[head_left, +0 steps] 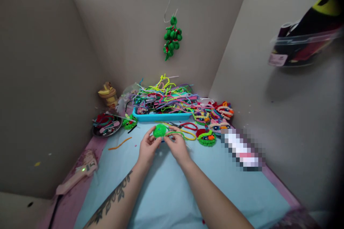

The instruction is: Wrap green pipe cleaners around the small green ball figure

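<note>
The left hand (146,147) pinches the green coil (160,130) just above the blue surface (161,186), while the right hand (177,145) closes its grip on the green stem (176,133) that runs out to the right from the coil

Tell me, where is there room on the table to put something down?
The blue mat is bare near the forearms and between the left hand and the glue gun. It is crowded behind the hands, by the blue tray of pipe cleaners and the fuzzy pieces.
</note>
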The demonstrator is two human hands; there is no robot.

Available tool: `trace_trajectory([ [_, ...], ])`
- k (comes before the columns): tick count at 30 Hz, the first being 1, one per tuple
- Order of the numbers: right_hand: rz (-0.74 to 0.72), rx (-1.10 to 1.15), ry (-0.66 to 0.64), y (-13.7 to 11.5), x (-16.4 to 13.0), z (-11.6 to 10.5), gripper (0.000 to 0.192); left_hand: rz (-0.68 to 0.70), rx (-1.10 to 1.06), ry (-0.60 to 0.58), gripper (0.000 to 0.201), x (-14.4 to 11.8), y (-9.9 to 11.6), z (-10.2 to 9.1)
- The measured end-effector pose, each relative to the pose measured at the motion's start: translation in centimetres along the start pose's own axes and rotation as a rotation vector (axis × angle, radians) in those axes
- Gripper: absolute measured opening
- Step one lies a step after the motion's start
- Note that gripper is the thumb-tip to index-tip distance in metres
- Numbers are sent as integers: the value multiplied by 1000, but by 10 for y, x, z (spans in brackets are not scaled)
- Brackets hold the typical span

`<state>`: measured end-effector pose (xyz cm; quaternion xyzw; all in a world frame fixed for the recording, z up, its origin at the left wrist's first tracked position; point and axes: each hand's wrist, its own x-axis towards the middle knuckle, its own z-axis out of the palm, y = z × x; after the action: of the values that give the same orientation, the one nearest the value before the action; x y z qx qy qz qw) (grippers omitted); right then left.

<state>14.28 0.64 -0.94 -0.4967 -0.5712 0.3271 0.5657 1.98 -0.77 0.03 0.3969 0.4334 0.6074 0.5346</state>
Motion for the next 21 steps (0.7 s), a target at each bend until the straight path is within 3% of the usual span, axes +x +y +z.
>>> trace_trajectory([
  [4, -8, -11, -18, 6, -1, 6, 6, 29, 59, 34, 67, 2, -3, -3],
  [6, 38, -24, 32, 12, -1, 8, 8, 76, 134, 116, 63, 3, -5, -4],
  [9, 107, -26, 143, 17, 0, 9, 12, 227, 331, 250, 40, 0, -4, -5],
  [12, 102, -29, 199, 18, 0, 12, 14, 331, 517, 160, 19, -4, -3, -4],
  [15, 51, -32, 181, 14, -5, 16, 13, 285, 516, 48, 21, -4, -6, -3],
  [21, -162, -155, 72, 4, -17, 21, 18, 93, 286, 48, 23, 3, -13, -4],
])
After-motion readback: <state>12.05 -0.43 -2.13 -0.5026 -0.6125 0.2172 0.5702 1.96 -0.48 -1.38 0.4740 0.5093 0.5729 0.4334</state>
